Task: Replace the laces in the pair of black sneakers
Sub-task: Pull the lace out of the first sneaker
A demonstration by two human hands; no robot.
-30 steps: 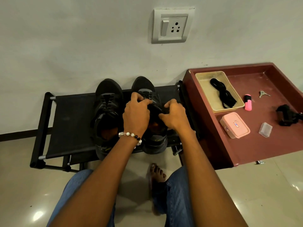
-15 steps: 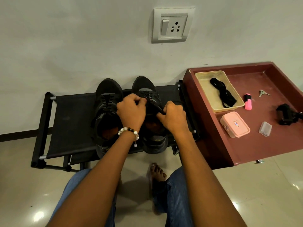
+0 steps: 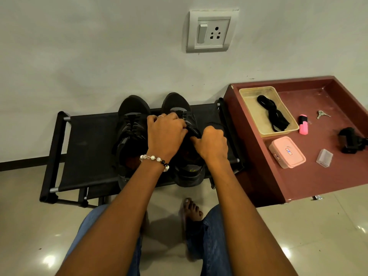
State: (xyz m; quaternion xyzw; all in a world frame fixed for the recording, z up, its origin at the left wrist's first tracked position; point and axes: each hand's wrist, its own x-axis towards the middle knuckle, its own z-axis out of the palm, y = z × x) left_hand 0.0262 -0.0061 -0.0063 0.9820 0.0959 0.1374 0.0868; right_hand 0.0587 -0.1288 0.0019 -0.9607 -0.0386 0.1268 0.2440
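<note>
Two black sneakers stand side by side on a black shoe rack (image 3: 87,148), toes to the wall. The left sneaker (image 3: 131,128) is laced. My left hand (image 3: 165,132) lies over the lacing of the right sneaker (image 3: 177,104), fingers curled and pinching its black lace. My right hand (image 3: 211,144) is at that shoe's right side, fingers curled, pinching a strand of the same lace. A bundle of black laces (image 3: 272,114) lies in a beige tray (image 3: 249,104) on the maroon table.
The maroon table (image 3: 318,176) stands right of the rack, holding a pink box (image 3: 286,152), pink highlighter (image 3: 303,124), keys (image 3: 322,114), a clear case (image 3: 324,158) and a black object (image 3: 350,142). My knees and a bare foot (image 3: 192,210) are below.
Both hands have shifted up the right sneaker toward its toe, the left hand moving over the lacing, and the right hand has pulled slightly to the right.
</note>
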